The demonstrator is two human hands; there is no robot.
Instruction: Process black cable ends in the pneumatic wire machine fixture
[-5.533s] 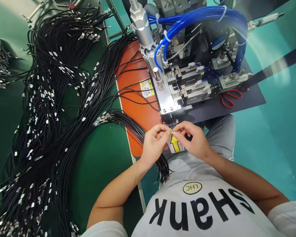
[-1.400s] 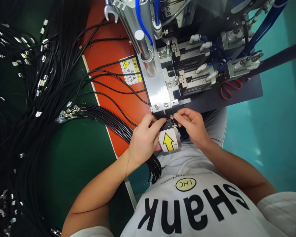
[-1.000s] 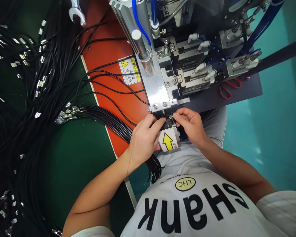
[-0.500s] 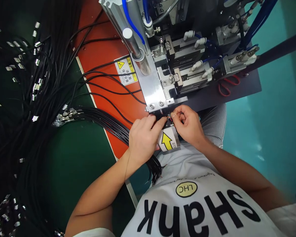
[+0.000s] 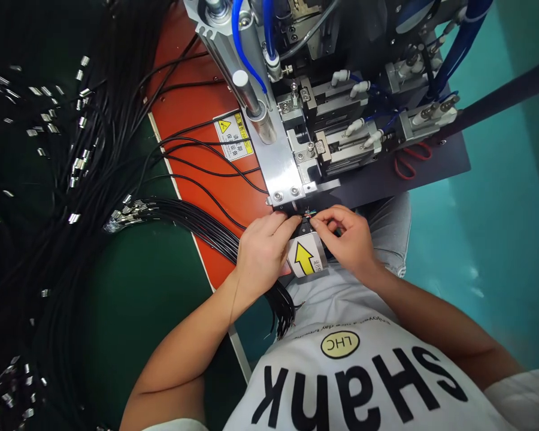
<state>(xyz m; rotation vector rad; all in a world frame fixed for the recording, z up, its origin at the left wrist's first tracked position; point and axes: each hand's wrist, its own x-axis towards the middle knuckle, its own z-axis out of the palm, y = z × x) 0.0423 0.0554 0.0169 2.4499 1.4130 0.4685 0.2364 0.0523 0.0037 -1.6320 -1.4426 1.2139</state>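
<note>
Fanning out at twelve o'clock from the arrow label (image 5: 305, 254), coloured wires (image 5: 308, 214) are flanked by the left hand (image 5: 263, 245) and right hand (image 5: 348, 237); whether either grip is closed cannot be told. Wires might be crossed by a fingertip slip.

Fingers (image 5: 291, 228) at wires (image 5: 308, 214), machine (image 5: 279, 169), black cables (image 5: 197, 220)

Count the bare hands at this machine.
2: the left hand, left of the yellow-arrow label, and the right hand, right of it, both close to the fine coloured wires.
</note>
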